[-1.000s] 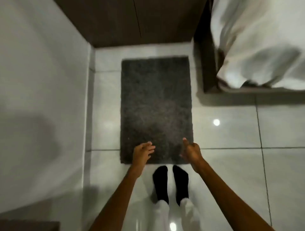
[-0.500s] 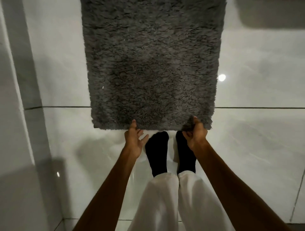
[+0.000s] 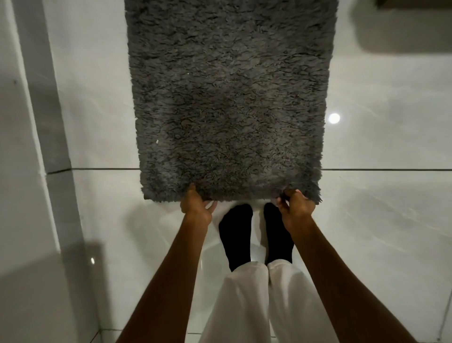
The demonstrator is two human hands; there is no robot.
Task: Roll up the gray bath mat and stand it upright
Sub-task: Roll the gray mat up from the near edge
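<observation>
The gray bath mat (image 3: 230, 98) is shaggy and lies flat on the glossy white floor, running from the top of the view down to just in front of my feet. My left hand (image 3: 197, 208) grips its near edge left of centre, thumb on top of the pile and fingers tucked under. Close to the near right corner, my right hand (image 3: 294, 206) pinches the same edge. That near edge is lifted slightly off the tiles between my hands.
My feet in black socks (image 3: 236, 232) and white trousers stand right behind the mat's near edge. A white wall (image 3: 22, 171) with a skirting runs along the left. Glossy tiles (image 3: 381, 208) stretch to the right; a dark furniture edge (image 3: 415, 2) shows top right.
I have bent down closer to the mat. My left hand went from hovering open at the edge to gripping it, and my right hand has shifted slightly toward the corner, keeping its hold.
</observation>
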